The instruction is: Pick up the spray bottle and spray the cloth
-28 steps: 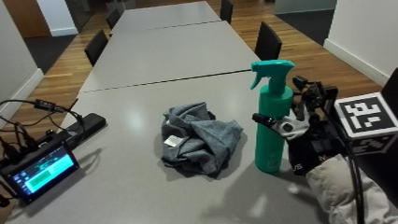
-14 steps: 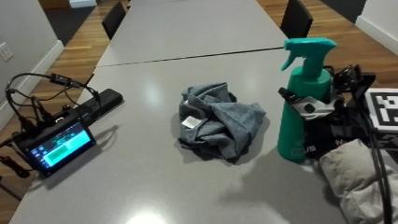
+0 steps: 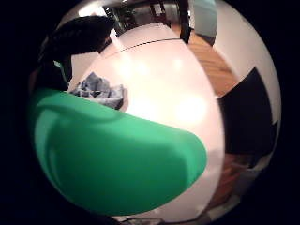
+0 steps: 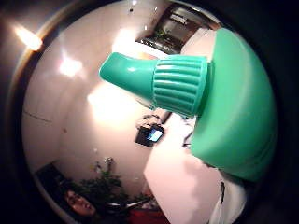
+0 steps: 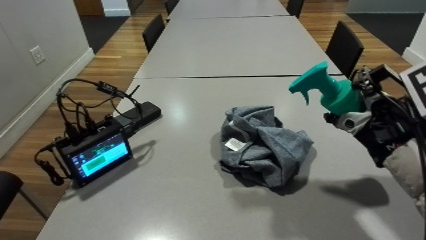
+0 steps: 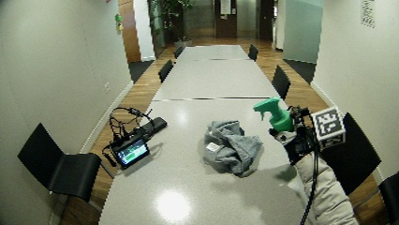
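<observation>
One bottle [image 5: 331, 91] in play: green, lifted off the table [image 5: 200, 150], tilted, nozzle aimed toward the cloth [image 5: 263, 145], which lies crumpled on the table just below and ahead of the grip. Right hand [image 5: 376, 125] is wrapped round the bottle body behind the neck; fingers curled on it. Judgement: smooth rigid plastic, could slip; weight depends on fill, which can't be seen. Best hold is high at the neck, index finger on the trigger, so it stays balanced while squeezing. Cloth is soft, limp, will absorb spray without shifting. Small white tag on the cloth, text unreadable. No label or brand legible on the bottle.
</observation>
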